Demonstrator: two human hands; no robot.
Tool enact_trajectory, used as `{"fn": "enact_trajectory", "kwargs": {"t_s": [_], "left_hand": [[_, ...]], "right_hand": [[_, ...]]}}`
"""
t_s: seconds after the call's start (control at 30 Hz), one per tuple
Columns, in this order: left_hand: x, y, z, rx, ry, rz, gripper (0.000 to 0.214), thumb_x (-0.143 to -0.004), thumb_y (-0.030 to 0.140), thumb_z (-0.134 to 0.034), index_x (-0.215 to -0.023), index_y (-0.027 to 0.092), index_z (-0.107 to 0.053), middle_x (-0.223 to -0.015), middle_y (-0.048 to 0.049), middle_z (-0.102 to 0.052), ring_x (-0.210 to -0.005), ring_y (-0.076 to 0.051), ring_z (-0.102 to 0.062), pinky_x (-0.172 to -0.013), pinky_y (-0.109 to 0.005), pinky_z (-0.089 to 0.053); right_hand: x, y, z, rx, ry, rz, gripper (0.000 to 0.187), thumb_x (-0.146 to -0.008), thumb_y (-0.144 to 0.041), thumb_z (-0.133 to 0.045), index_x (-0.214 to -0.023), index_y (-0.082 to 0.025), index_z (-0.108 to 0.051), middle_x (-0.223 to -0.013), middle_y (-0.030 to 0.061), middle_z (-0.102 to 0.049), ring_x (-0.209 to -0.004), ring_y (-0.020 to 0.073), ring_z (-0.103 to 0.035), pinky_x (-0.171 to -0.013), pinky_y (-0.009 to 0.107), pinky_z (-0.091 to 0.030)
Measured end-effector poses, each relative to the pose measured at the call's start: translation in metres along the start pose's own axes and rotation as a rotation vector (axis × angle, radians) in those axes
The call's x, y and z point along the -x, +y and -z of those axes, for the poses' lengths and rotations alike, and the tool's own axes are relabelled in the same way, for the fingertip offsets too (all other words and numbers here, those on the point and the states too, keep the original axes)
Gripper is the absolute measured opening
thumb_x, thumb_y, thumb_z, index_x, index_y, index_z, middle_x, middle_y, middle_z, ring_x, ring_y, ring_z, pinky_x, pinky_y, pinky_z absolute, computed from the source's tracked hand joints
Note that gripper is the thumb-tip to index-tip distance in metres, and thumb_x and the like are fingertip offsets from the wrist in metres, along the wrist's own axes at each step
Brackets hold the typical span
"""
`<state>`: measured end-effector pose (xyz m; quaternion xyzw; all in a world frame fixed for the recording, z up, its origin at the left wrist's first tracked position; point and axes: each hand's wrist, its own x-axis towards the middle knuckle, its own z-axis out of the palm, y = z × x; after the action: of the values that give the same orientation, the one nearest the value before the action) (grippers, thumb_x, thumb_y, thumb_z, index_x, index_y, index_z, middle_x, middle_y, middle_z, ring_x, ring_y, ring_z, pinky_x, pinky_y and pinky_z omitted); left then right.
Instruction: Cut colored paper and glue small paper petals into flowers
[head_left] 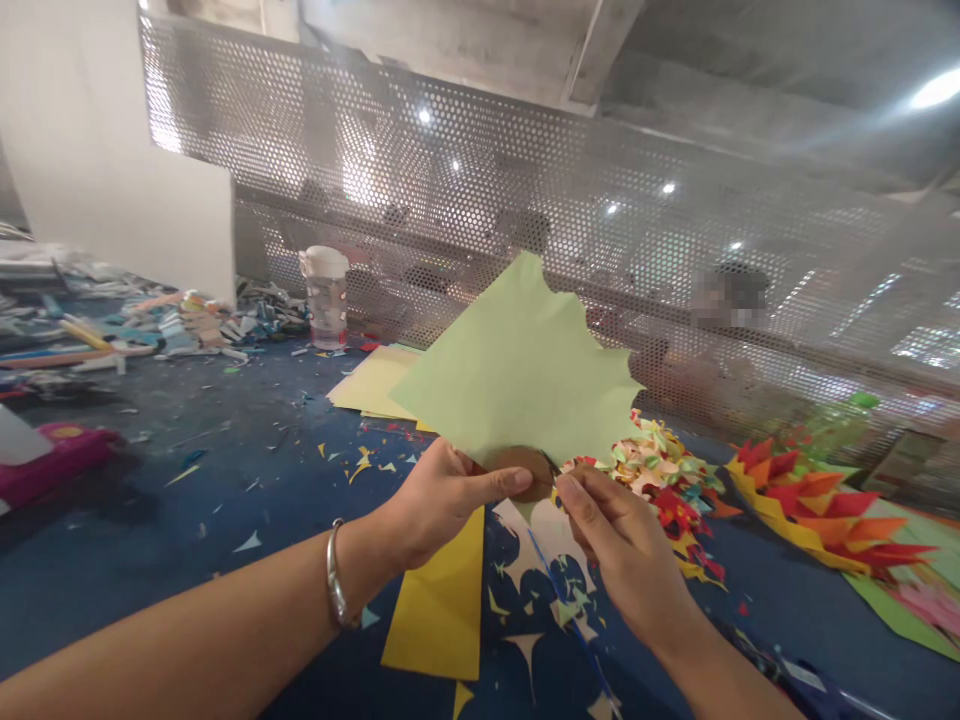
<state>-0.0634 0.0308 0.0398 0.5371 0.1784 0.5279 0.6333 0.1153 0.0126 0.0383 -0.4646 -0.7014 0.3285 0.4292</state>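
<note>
Upright in front of me is a light green paper sheet [517, 360] with scalloped, pointed cuts along its right edge. My left hand [450, 495] grips its lower edge, the thumb pressing a round brown disc [534, 465] against the paper. My right hand [619, 535] is closed in a pinch at the disc's right edge, by a thin dark tip; what it belongs to is mostly hidden by the fingers. Below the hands lie a yellow paper strip [442, 610] and a pale pink sheet [551, 535] with rounded cut-outs.
Paper scraps pile up [667, 480] right of the sheet, near a red, orange and yellow paper piece [825, 500]. Pale yellow sheets [367, 385] and a lidded bottle [327, 300] stand behind. Clutter [187, 325] covers the left. A perforated metal screen [450, 170] rises beyond the table.
</note>
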Motion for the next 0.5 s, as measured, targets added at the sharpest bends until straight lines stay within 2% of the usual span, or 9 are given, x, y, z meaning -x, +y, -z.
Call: {"fn": "enact_trajectory", "kwargs": {"t_s": [0.1, 0.3, 0.5], "left_hand": [[-0.0004, 0.0008, 0.0, -0.015, 0.021, -0.006, 0.013, -0.074, 0.022, -0.067, -0.085, 0.019, -0.073, -0.088, -0.0066, -0.07, -0.082, -0.018, -0.06, -0.083, -0.031, -0.044], [-0.0006, 0.0022, 0.0004, -0.068, 0.069, 0.014, 0.007, -0.074, 0.018, -0.068, -0.078, 0.019, -0.074, -0.074, -0.0036, -0.069, -0.076, -0.016, -0.061, -0.075, -0.027, -0.045], [0.0008, -0.0016, 0.0014, -0.088, 0.016, 0.018, 0.016, -0.078, 0.022, -0.065, -0.091, 0.018, -0.073, -0.087, -0.0083, -0.071, -0.084, -0.019, -0.061, -0.081, -0.03, -0.046]], "right_hand": [[-0.0007, -0.001, -0.0005, 0.028, 0.016, 0.015, 0.038, -0.091, -0.046, -0.045, -0.063, -0.022, -0.039, -0.055, -0.0066, -0.024, -0.046, 0.01, -0.024, -0.044, 0.026, -0.02], [-0.0018, -0.0033, -0.002, 0.039, 0.001, 0.005, 0.04, -0.091, -0.048, -0.043, -0.061, -0.022, -0.035, -0.055, -0.0065, -0.023, -0.047, 0.0109, -0.023, -0.044, 0.027, -0.02], [-0.0002, -0.0038, -0.0038, 0.026, 0.001, -0.028, 0.041, -0.091, -0.049, -0.043, -0.061, -0.022, -0.034, -0.054, -0.0068, -0.019, -0.047, 0.0108, -0.021, -0.045, 0.027, -0.018]]}}
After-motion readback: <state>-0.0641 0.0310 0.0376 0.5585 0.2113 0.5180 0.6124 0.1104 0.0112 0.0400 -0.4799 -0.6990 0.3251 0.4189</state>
